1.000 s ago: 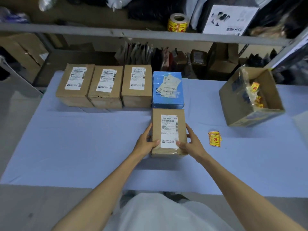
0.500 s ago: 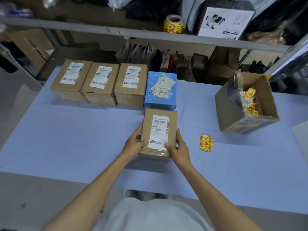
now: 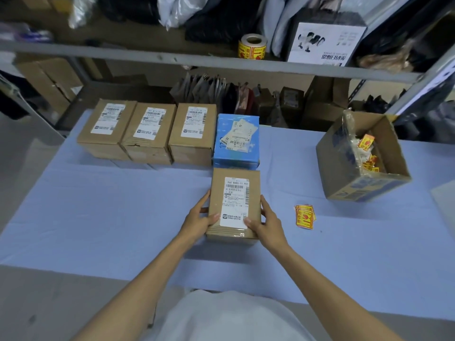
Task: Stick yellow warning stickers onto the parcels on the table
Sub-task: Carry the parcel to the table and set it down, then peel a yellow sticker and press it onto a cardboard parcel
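Left hand (image 3: 197, 220) and right hand (image 3: 267, 225) clasp the brown parcel (image 3: 216, 193), whose label (image 3: 235, 203) seemingly reads "960 N480-11 P01".

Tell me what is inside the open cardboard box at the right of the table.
Inside the open box: loose yellow stickers and crumpled clear plastic. Its near wall hides the bottom.

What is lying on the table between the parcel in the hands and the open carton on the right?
Head view: a small pile of yellow warning stickers lies on the blue cover between the held parcel and the open carton.
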`<state>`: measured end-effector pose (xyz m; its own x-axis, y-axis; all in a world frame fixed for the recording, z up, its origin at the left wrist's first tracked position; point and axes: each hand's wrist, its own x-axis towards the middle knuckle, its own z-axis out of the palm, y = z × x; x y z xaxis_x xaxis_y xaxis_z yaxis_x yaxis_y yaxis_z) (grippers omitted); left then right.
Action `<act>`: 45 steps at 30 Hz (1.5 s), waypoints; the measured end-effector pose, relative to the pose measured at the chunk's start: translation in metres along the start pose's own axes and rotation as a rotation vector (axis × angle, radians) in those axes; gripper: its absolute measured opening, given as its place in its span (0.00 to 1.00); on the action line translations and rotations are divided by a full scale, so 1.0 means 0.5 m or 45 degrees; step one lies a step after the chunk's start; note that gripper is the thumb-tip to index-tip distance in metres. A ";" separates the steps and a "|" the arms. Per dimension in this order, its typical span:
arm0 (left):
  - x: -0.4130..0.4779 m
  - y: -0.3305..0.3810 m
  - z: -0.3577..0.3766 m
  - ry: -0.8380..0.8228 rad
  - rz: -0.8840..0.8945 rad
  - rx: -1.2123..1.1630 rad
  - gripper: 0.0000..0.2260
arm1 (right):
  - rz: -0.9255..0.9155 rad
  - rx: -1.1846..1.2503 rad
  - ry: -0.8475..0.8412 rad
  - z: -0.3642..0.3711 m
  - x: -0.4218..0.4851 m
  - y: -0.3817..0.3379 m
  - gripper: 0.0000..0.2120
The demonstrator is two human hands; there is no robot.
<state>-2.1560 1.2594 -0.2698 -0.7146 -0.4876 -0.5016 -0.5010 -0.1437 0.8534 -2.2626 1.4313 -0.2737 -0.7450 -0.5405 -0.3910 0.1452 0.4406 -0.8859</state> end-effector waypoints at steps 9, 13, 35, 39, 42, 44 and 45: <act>0.008 -0.005 -0.003 0.084 0.055 0.122 0.34 | 0.033 -0.698 0.238 -0.074 0.047 0.032 0.14; 0.007 0.017 0.022 0.198 0.315 0.468 0.32 | 0.251 -1.318 0.297 -0.105 0.060 0.067 0.22; 0.000 0.046 0.033 0.321 0.361 0.576 0.20 | 0.026 -1.362 0.433 -0.117 0.051 0.058 0.15; 0.006 0.125 0.055 0.215 0.407 0.368 0.13 | -0.286 -0.902 0.727 -0.102 0.060 -0.060 0.13; 0.016 0.187 0.070 0.037 0.218 0.096 0.08 | -0.781 -0.853 0.690 -0.064 0.041 -0.136 0.13; 0.020 0.217 0.067 -0.078 0.038 -0.117 0.10 | -1.067 -0.998 0.574 -0.034 0.026 -0.160 0.16; 0.020 0.224 0.062 -0.119 -0.004 -0.207 0.11 | -1.154 -1.046 0.518 -0.020 0.021 -0.165 0.17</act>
<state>-2.2341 1.2651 -0.1837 -0.7589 -0.4061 -0.5091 -0.4234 -0.2863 0.8595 -2.2892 1.3966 -0.2024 -0.5315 -0.6851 0.4981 -0.8470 0.4212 -0.3243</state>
